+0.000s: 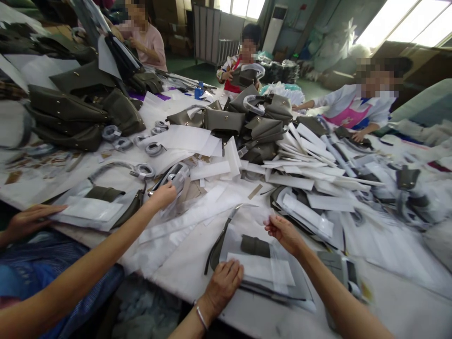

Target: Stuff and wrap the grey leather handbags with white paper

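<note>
Lower ctr.: L hand [223,283] lies flat, gripping nothing, on white pad [256,269] atop olive bag [254,245]. Just R of ctr.: R hand [285,235], fingertips pinched, apparently on clear film [279,278]. Best technique, prob.: L presses pad flat; R draws film taut w/o creases. Beyond: white sheets [305,162]; upper ctr., bag pile [224,121].

White counter [399,306], v. cluttered. Nr front edge: wrapped dk bag [254,245] lying flat; 2nd wrapped bag [105,194] flat to L. Mid: heap of dk bags [226,121], loose white sheets [183,139], coiled straps [111,133]. R of heap: white strips [307,165], piled. Far L: stacked bags [67,115], brown scraps [14,177] nr.
</note>
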Demonstrator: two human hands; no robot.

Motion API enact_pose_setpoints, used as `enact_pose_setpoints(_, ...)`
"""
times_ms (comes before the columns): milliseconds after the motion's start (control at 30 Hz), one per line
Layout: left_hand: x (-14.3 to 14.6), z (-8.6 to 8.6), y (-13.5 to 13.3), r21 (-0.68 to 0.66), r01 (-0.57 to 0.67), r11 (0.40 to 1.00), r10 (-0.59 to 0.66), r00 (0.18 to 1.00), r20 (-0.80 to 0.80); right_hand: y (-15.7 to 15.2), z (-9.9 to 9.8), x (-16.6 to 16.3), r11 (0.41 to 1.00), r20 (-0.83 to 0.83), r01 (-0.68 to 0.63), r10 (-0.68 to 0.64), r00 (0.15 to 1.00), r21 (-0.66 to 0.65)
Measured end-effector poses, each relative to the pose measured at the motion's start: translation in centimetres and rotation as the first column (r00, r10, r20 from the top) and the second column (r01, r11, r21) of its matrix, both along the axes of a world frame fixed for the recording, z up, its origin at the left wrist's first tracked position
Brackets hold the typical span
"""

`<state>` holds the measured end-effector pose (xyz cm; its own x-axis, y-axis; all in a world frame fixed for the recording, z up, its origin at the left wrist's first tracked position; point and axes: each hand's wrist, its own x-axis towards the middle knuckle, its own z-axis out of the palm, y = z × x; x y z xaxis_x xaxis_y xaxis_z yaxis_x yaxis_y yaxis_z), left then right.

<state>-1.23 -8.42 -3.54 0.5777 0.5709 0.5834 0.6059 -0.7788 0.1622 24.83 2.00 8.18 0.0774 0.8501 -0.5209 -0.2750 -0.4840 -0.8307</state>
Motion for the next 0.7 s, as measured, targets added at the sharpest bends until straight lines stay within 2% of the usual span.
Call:
enact_pose_setpoints(100, -0.1, 0.1, 0.0, -0.015, 0.007, 1.000, -0.008, 1.000, -0.029, -3.5, 2.1, 0.1, 0.998, -0.218, -0.041, 0.032, 0.975, -0.040)
enact_pose_setpoints(167, -0.2, 0.0, 0.0, -0.019, 0.014, 1.000, -0.015, 0.999, -0.045, -6.6, 2.6, -0.2, 0.976, -0.333, -0.201, 0.161, 0.929, -0.089)
enact_pose_setpoints(200, -0.2, 0.0, 0.0, -0.025, 0.017, 1.000, -0.019, 0.998, -0.055, -8.3, 2.5, -0.5, 0.940, -0.394, -0.321, 0.252, 0.884, -0.118)
enact_pose_setpoints(267, -0.3, -0.2, 0.0, -0.035, 0.024, 0.999, -0.027, 0.997, -0.073, -11.7, 1.8, -1.4, 0.799, -0.505, -0.579, 0.438, 0.744, -0.162)
enact_pose_setpoints(333, -0.4, -0.2, 0.0, -0.043, 0.029, 0.999, -0.033, 0.995, -0.089, -14.3, 0.7, -2.4, 0.629, -0.569, -0.755, 0.559, 0.603, -0.183)
enact_pose_setpoints(367, -0.4, -0.2, 0.0, -0.044, 0.031, 0.999, -0.035, 0.995, -0.097, -15.0, 0.1, -2.8, 0.577, -0.577, -0.794, 0.588, 0.567, -0.191)
enact_pose_setpoints(400, -0.4, -0.2, 0.0, -0.043, 0.032, 0.999, -0.037, 0.994, -0.101, -15.3, -0.4, -3.1, 0.565, -0.570, -0.799, 0.596, 0.566, -0.204)
enact_pose_setpoints(433, -0.4, -0.1, 0.0, -0.044, 0.032, 0.999, -0.036, 0.994, -0.100, -15.2, -0.8, -3.3, 0.592, -0.548, -0.775, 0.583, 0.600, -0.220)
enact_pose_setpoints(533, -0.4, 0.2, 0.1, -0.051, 0.038, 0.998, -0.042, 0.996, -0.083, -13.3, -1.1, -2.8, 0.800, -0.430, -0.549, 0.419, 0.800, -0.241)
enact_pose_setpoints(567, -0.4, 0.3, 0.1, -0.055, 0.042, 0.998, -0.046, 0.996, -0.082, -12.5, -1.0, -2.5, 0.851, -0.399, -0.466, 0.351, 0.847, -0.242)
enact_pose_setpoints(633, -0.4, 0.5, 0.1, -0.065, 0.040, 0.997, -0.045, 0.996, -0.080, -11.1, -0.8, -1.7, 0.903, -0.351, -0.339, 0.237, 0.906, -0.266)
enact_pose_setpoints(700, -0.4, 0.7, 0.1, -0.062, 0.045, 0.997, -0.048, 0.998, -0.047, -10.2, -0.8, -1.1, 0.907, -0.287, -0.235, 0.135, 0.948, -0.348)
